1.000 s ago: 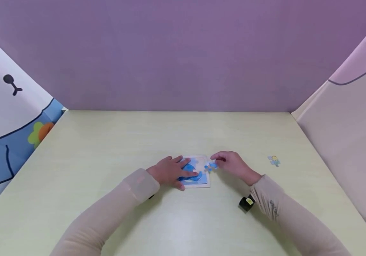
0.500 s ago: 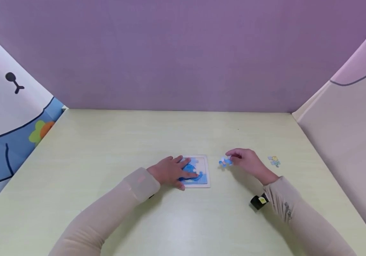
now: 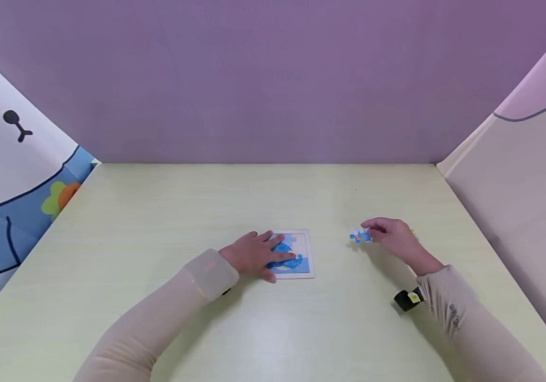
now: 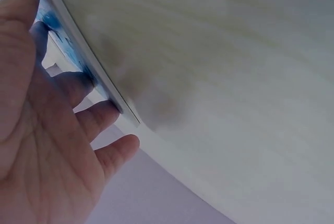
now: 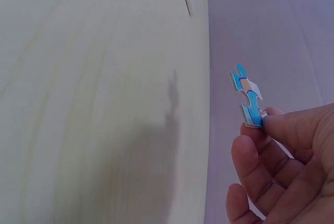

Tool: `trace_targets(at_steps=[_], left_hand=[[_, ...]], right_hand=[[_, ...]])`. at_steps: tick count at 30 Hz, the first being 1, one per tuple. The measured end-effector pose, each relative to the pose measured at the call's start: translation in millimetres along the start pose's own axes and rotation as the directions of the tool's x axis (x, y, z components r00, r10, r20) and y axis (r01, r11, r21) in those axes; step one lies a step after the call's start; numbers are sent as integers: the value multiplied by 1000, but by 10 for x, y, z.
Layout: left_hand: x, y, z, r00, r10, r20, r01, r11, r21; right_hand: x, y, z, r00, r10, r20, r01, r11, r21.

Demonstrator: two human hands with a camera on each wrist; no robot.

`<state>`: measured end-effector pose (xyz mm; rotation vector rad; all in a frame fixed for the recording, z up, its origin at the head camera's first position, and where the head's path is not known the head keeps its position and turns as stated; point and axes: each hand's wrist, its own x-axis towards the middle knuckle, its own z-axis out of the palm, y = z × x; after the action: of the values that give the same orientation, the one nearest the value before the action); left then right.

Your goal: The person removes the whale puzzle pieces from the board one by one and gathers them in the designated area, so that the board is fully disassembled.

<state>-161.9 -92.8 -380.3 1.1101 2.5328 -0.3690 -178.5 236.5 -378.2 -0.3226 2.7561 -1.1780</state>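
Observation:
A small jigsaw puzzle with a blue picture lies in a pale square frame (image 3: 311, 253) on the table. My left hand (image 3: 253, 256) rests spread across its left side, fingers straight, covering part of the picture. In the left wrist view the fingertips (image 4: 107, 112) lie along the frame's edge. My right hand (image 3: 399, 241) is off to the right of the frame. Between thumb and index finger it pinches a blue, white and orange puzzle piece (image 5: 250, 98), held above the table as its shadow shows.
Another puzzle piece (image 3: 414, 234) with yellow on it lies at the right, mostly hidden behind the right hand. A purple wall (image 3: 273, 85) rises at the table's far edge, with printed panels on both sides. A black wrist camera (image 3: 407, 300) hangs under the right wrist.
My right hand has moved away from the frame to the right, carrying the puzzle piece, and now covers most of the loose piece there. The left hand has stayed on the frame.

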Motion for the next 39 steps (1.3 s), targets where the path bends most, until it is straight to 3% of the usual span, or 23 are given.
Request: trace_targets(at_steps=[6,17,34,39], left_hand=[[-16,-14,-2,1000,-20,11,21,999,-45],[0,-17,2,1000,-21,8,21,998,-54],[30,0,7,1000,-19,-4,19,999,-49],[34,1,8,1000,-21,0,21,998,-65]], right_hand=[[-80,86,-119,1000,-8,-16,7,998,-59],[-206,269,-260,1000,-8,-25,5,991,-131],[-369,530,-458,999,32,-12,-34,973,-229],[-413,603,-537,997,75,-12,-76,967,-244]])
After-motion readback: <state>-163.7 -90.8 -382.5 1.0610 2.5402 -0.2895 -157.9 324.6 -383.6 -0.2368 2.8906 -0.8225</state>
